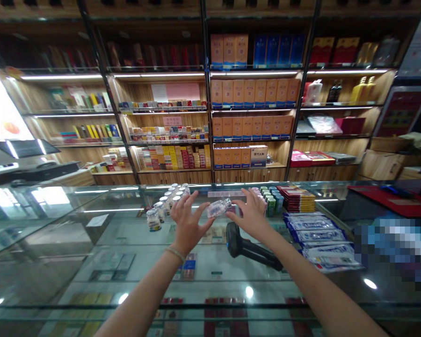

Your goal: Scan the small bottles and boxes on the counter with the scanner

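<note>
Above the glass counter, a small clear bottle (pixel 218 208) is held sideways between my two hands. My left hand (pixel 189 222) pinches its left end between thumb and fingertip, the other fingers spread. At the capped right end, the thumb and forefinger of my right hand (pixel 250 214) grip it. Similar small bottles (pixel 154 220) stand in rows to the left of my left hand. A black handheld scanner (pixel 250 248) lies on the counter below my right hand.
Green and blue small cans (pixel 271 205), stacked red-gold packets (pixel 296 199) and blue-white packages (pixel 319 234) sit on the right of the glass counter (pixel 126 234). A white paper (pixel 97 220) lies left. Behind are shelves of boxes (pixel 254 93); a red mat (pixel 389 201) is at far right.
</note>
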`<move>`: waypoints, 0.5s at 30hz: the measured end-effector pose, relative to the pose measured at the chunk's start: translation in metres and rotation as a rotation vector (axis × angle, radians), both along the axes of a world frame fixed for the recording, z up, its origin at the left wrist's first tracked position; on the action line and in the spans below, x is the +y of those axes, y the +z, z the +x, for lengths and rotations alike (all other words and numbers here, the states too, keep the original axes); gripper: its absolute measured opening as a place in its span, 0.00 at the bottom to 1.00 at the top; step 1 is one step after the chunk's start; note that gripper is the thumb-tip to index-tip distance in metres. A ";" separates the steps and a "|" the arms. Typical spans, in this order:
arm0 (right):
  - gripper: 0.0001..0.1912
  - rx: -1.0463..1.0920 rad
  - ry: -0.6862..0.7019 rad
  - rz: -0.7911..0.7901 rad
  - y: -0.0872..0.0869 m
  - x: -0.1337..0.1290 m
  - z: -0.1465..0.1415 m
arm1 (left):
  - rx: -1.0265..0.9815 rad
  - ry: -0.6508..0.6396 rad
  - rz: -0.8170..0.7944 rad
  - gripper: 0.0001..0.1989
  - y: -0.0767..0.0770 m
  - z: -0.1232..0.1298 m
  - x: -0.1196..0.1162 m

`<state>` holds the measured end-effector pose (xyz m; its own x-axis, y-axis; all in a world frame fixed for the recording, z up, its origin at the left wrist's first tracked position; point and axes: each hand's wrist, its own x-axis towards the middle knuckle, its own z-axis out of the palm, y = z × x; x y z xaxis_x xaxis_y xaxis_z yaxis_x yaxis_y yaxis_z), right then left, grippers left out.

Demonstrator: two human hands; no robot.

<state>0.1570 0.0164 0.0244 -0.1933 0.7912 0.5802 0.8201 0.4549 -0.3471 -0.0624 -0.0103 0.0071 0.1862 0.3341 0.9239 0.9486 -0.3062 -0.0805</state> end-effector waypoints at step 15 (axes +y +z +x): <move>0.19 0.229 -0.029 0.081 -0.010 0.008 0.005 | 0.075 -0.044 -0.049 0.15 0.013 0.022 0.006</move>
<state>0.1624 0.0242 0.0148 -0.0276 0.7436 0.6681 0.7374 0.4664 -0.4886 -0.0409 -0.0038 0.0200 0.2696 0.3689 0.8895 0.9260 -0.3528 -0.1343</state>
